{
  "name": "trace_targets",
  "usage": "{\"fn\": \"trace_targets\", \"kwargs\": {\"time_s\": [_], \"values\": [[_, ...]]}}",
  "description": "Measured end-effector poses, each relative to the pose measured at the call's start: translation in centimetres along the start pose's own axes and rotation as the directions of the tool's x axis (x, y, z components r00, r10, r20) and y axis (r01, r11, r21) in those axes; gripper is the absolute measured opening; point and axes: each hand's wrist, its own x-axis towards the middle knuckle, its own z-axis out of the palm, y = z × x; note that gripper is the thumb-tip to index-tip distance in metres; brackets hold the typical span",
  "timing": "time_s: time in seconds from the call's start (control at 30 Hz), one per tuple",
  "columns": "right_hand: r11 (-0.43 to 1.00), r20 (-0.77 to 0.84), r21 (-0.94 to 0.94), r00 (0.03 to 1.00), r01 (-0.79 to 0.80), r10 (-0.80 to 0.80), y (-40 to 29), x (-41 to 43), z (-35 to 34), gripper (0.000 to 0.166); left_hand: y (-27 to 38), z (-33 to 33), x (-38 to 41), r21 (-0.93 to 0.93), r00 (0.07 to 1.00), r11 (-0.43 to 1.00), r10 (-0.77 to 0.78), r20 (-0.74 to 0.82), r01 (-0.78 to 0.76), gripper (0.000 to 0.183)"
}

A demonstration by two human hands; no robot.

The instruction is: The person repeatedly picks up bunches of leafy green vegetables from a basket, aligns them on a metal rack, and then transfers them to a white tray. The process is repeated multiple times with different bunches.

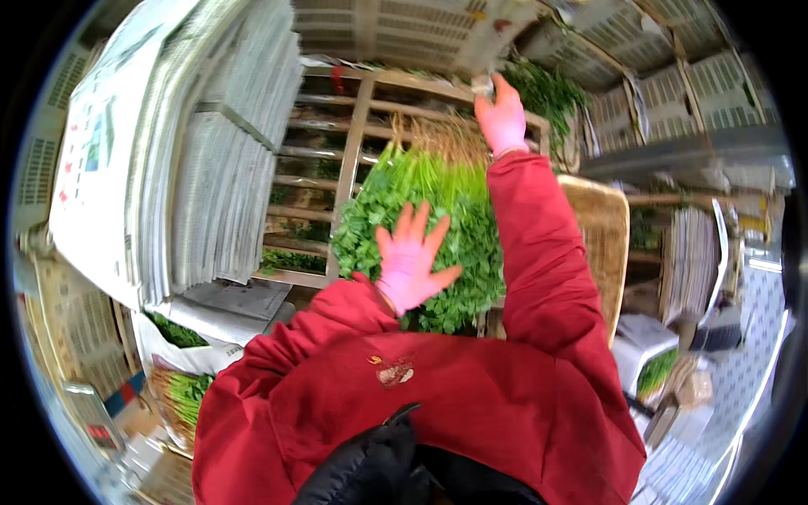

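A broad bunch of cilantro (435, 183) lies before me on a wooden slatted rack (344, 183). Its brown roots point away from me and its leaves spread towards my body. My left hand (413, 262), in a pink glove or sleeve with bare-looking fingers, rests on the leaves with its fingers spread. Past the roots at the right, my right hand (505, 117) reaches to the rack's far edge. A small whitish object (483, 85) is at its thumb and forefinger; whether they grip it is unclear.
A tall strapped stack of newspapers (227, 139) stands at the left. More greens (546, 95) lie at the far right corner, near a brown tray (596, 246). Wrapped bundles (180, 394) sit low at the left. Another paper stack (688, 265) is at the right.
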Motion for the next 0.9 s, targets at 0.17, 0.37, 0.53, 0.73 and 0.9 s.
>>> {"fn": "trace_targets", "kwargs": {"time_s": [0.17, 0.37, 0.53, 0.73, 0.9], "values": [[0.959, 0.398, 0.261, 0.917, -0.111, -0.003, 3.7, -7.2, -11.6, 0.029, -4.2, -4.0, 3.5, -0.222, 0.935, 0.93, 0.232, -0.268, -0.294, 0.074], [0.986, 0.676, 0.143, 0.736, -0.081, -0.037, 1.4, -18.4, -16.3, 0.034, -0.7, -1.8, 13.2, -0.591, 0.719, 0.535, 0.685, -0.114, -0.604, 0.043], [0.963, 0.696, -0.066, 0.703, 0.262, -0.143, -1.7, -23.4, -15.4, 0.011, 0.9, 6.1, 15.5, 0.043, 0.567, 0.673, 0.586, 0.578, -0.739, 0.049], [0.831, 0.683, 0.552, 0.533, 0.07, -0.499, -3.8, -22.2, -26.9, 0.022, -0.1, 6.4, 15.4, 0.025, 0.588, 0.669, 0.634, 0.502, -0.743, 0.053], [0.957, 0.458, 0.125, 0.871, -0.262, 0.179, 9.8, -16.4, -21.9, 0.05, 0.8, -0.6, 15.0, -0.072, 0.76, 0.761, 0.649, 0.043, -0.645, 0.048]]}}
